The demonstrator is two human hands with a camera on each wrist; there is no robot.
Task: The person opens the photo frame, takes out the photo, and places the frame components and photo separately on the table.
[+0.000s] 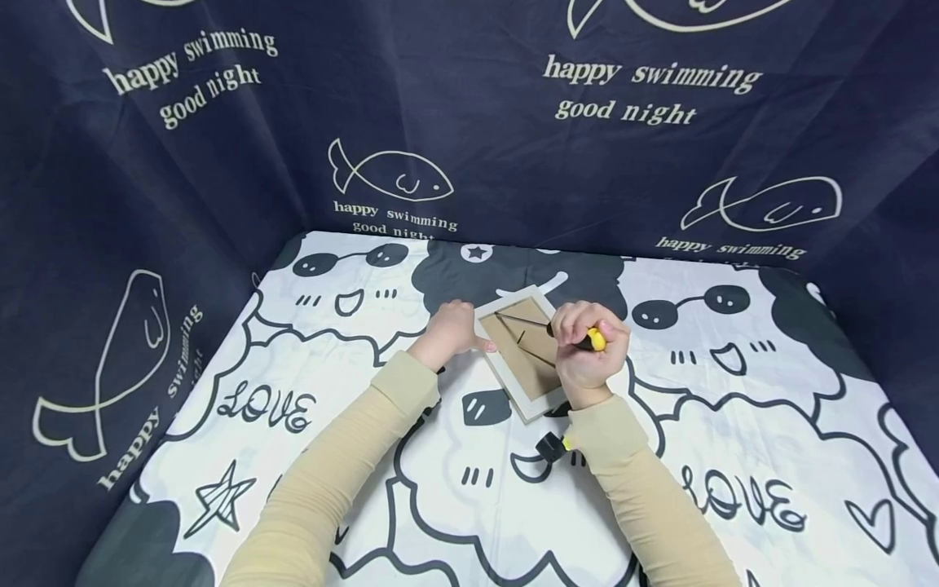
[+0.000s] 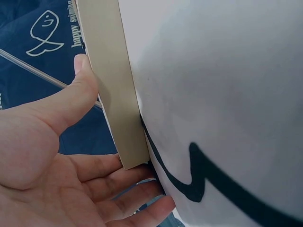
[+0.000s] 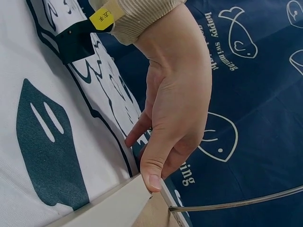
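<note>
A picture frame (image 1: 511,385) with a pale rim and a brown backboard (image 1: 539,377) lies back side up on the patterned cloth. At its left corner my left hand (image 1: 451,330) holds on, the thumb over the rim; the left wrist view shows the fingers at the frame's outer edge (image 2: 111,85). My right hand (image 1: 584,365) grips the black-and-yellow handle of a screwdriver (image 1: 598,339). Its thin metal shaft (image 3: 236,205) reaches across the backboard, the tip at the inner rim near my left thumb (image 3: 154,177). The right wrist view leaves out my right hand.
The white cloth (image 1: 447,497) with black cartoon drawings covers the table. Dark blue curtains (image 1: 499,179) with fish prints stand behind and at the sides. Black camera mounts (image 1: 550,447) are at the wrists.
</note>
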